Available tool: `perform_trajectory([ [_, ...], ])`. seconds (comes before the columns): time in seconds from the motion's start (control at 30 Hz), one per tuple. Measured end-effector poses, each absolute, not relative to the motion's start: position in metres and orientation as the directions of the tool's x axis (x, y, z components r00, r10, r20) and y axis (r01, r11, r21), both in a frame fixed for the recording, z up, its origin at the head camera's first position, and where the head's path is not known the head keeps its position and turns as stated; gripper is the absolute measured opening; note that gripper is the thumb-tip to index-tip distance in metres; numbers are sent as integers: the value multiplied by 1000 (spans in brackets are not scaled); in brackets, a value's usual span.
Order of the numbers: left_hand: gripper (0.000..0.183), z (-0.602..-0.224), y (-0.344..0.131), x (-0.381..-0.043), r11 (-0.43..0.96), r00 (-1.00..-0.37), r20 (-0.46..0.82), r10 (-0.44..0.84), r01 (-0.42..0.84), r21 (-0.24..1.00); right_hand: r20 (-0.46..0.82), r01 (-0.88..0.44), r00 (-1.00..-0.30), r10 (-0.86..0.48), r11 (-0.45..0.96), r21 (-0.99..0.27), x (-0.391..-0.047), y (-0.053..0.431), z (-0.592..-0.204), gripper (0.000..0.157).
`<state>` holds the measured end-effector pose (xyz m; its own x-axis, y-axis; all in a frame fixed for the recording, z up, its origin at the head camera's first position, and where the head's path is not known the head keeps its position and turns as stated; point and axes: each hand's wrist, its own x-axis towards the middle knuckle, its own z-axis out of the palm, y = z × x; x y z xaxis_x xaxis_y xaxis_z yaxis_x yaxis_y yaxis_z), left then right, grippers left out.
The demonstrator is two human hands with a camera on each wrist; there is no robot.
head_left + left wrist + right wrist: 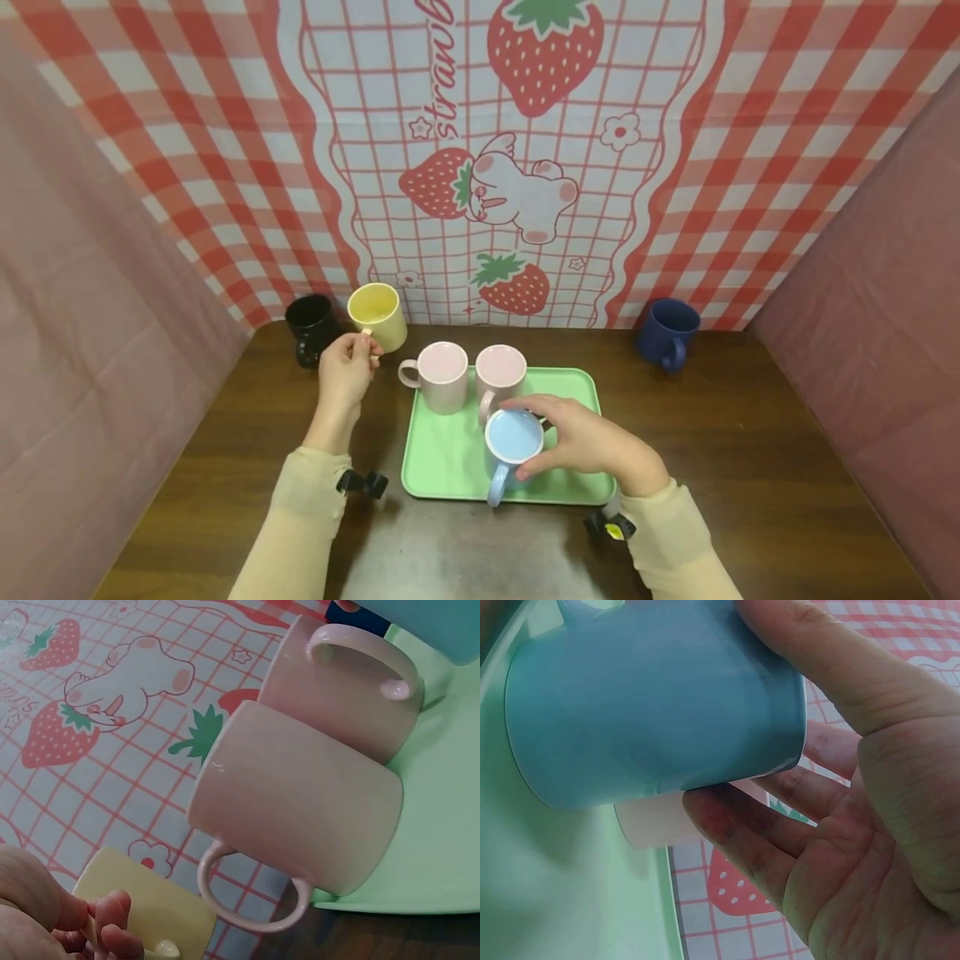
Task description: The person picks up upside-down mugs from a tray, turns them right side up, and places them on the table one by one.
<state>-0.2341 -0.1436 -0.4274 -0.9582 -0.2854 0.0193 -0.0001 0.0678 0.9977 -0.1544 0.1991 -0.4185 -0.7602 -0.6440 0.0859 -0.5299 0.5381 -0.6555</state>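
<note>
At the back left, a yellow mug (pixel 390 327) stands on the table, and my left hand (pixel 343 379) pinches its handle between thumb and fingers. My right hand (pixel 592 443) grips a light blue mug (pixel 652 712) near its rim, thumb on one side and fingers on the other. That mug is upright over the front middle of the green tray (pixel 442 471), its handle toward me; whether its base touches the tray I cannot tell. Two pink mugs stand side by side at the tray's back: the left pink mug (pixel 444 383) and the right pink mug (pixel 501 371), partly hidden by the blue one.
Left of the yellow mug stands a black mug (pixel 311 321), close to my left hand. A dark blue mug (pixel 667 333) is at the back right of the wooden table (pixel 750 467). A strawberry-print cloth (pixel 465 100) hangs behind, and pink cloth (pixel 885 300) closes both sides.
</note>
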Motion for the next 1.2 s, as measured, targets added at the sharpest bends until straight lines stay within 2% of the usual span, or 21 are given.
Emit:
perform_trajectory([
  [0.57, 26, -449, -143, -240, 55, -958, -25, -284, -42, 998, 85, -525, -755, -650, 523, -672, -155, 199, -419, 83],
  [1.2, 27, -455, -141, -241, 87, -960, -29, -277, -55, 995, 73, -509, -764, -641, 530, -678, -154, 199, -417, 84],
])
